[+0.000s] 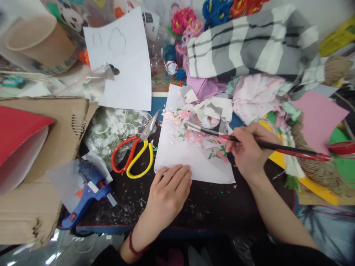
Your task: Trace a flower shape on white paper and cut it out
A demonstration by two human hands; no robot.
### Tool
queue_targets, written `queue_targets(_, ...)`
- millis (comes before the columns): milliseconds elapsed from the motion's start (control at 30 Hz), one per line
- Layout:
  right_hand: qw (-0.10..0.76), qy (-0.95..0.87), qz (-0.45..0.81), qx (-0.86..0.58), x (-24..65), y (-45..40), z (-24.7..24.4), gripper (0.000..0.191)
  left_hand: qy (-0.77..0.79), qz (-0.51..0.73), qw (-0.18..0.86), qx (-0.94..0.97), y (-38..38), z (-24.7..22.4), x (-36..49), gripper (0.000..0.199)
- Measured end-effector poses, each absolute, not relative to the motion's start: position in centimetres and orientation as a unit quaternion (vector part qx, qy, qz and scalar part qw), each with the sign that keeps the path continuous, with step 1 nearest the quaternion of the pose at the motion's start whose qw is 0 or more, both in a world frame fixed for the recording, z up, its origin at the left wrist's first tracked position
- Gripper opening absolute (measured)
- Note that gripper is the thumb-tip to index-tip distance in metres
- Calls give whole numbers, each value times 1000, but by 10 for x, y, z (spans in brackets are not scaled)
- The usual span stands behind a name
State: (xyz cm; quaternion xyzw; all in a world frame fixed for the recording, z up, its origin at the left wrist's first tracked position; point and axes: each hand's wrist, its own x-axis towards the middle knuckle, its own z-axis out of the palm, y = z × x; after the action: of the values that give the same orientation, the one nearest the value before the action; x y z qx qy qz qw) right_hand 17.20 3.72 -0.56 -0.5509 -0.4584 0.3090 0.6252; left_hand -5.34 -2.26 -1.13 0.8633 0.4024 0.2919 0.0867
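Right grip (246, 151) is closed on a slim red-black tool (277, 147), left grip (166, 195) sits open on white paper (174, 149), red-yellow scissors (144, 135) just beside it.

White paper sheet (177, 157) lies flat on the black table (133, 207), near its far edge. Pink, green and white cut paper scraps (201, 120) cover the upper half (loose, overlapping). Left hand (168, 190) rests flat on the sheet's near edge. Right hand (248, 151) grips a slim black-and-red rod (280, 146), tip at the scraps; possibly a pen, hard to tell.
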Motion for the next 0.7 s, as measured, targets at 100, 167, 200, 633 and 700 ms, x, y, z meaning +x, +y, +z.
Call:
queue_targets(100,647,-458,245,-559,185,47,-6,33,398,292,83,866,-24,-11,-53,25)
queue_targets(167,636,-475,207,-572,191,52,-6,31,398,292,79,866,-26,-10,-54,28)
queue_targets(200,623,-485,191,-583,193,53,-5,29,400,294,75,865,-28,-10,-55,30)
queue_targets(633,449,-704,-28,-549,216,56,-3,15,528,180,103,824,27,10,-57,28)
queue_targets(700,440,-713,-32,-545,218,55,-4,20,520,161,125,829,35,12,-53,27)
